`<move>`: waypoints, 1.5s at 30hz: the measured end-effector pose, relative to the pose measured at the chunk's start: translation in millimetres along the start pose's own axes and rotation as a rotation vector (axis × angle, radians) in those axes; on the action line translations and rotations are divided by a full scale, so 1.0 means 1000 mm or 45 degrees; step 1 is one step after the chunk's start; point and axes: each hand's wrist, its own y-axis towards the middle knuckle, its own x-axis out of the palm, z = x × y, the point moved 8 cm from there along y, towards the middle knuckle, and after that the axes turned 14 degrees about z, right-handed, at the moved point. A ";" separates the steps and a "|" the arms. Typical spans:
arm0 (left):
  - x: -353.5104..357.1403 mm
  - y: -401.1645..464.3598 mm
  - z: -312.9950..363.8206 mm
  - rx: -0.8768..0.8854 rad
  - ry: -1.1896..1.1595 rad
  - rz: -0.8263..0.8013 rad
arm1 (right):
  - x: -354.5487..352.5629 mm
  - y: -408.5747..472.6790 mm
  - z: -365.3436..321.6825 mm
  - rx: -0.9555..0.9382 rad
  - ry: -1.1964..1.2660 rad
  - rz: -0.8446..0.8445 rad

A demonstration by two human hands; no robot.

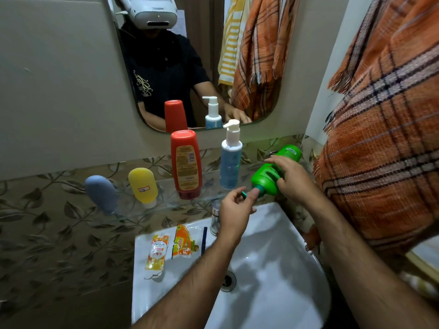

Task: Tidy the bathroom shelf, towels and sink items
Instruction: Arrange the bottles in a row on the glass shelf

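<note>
Right of centre, above the sink [294,236]: green bottle [273,173] tilted cap-down, gripped mid-body in right hand [293,180]; left hand [234,207] pinching its flip cap [249,194]. Likely light, slick plastic; best held mid-body.

Right hand [293,180]: holds the green bottle [273,173], tipped over the sink [273,269].
Left hand [234,210]: pinches its open cap [247,194].
Shelf [133,200]: blue [101,193], yellow [143,185], red [186,163] and pump bottles [231,157].
Towel [384,148]: orange, hanging right.
</note>
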 end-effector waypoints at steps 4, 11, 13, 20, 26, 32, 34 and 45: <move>0.008 0.000 0.003 -0.133 -0.203 0.000 | 0.019 -0.011 0.020 -0.017 -0.156 -0.184; 0.011 0.000 0.011 -0.142 -0.236 0.043 | 0.024 -0.018 0.027 -0.112 -0.177 -0.095; 0.017 -0.004 0.022 -0.089 -0.279 0.011 | 0.018 -0.014 0.024 -0.109 -0.084 0.001; 0.028 -0.012 0.060 -0.021 -0.406 -0.073 | -0.010 0.004 0.020 -0.139 0.213 0.109; 0.043 0.008 0.067 0.169 -0.205 -0.088 | -0.039 0.026 0.014 0.009 0.585 0.104; 0.075 0.027 0.078 0.367 0.038 -0.222 | -0.050 0.047 0.014 0.065 0.831 0.034; 0.083 0.034 0.077 0.375 0.077 -0.227 | -0.053 0.052 0.013 0.101 0.888 0.046; 0.093 0.045 0.071 0.404 0.179 -0.110 | -0.021 0.058 0.051 0.330 0.930 -0.106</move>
